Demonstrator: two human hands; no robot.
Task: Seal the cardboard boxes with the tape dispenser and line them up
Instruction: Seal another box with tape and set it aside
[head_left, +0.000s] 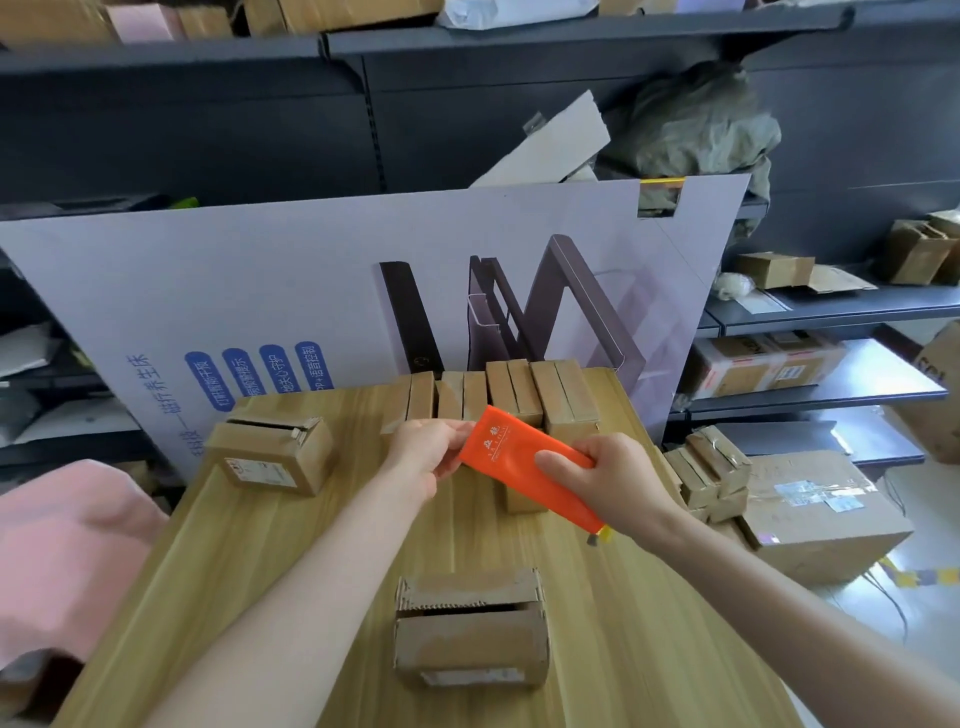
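Head-worn view down onto a wooden table (291, 571). Nearest the person, in the middle of the table, sits a small cardboard box (470, 642) with a dark open slit across its top, so its flaps look unsealed. Beyond it, both bare forearms reach forward and meet over the middle of the table. The right hand (608, 483) wraps its fingers around the near end of a flat orange tape dispenser (514, 457), and the left hand (423, 452) pinches the far end. The dispenser is held in the air. Its long axis runs on a diagonal from far left to near right, with a small yellow and metal tip showing below the right hand. Just under it, partly hidden, stands another small box (522, 501). This is probably the next box to be taped, and it lies closer to the right hand. Well apart on the left sits a box with a label (270, 457), its top also gapped. At the table's far edge, a row of boxes (519, 395) stands side by side, touching. Behind them leans a large pale purple printed board (260, 291).
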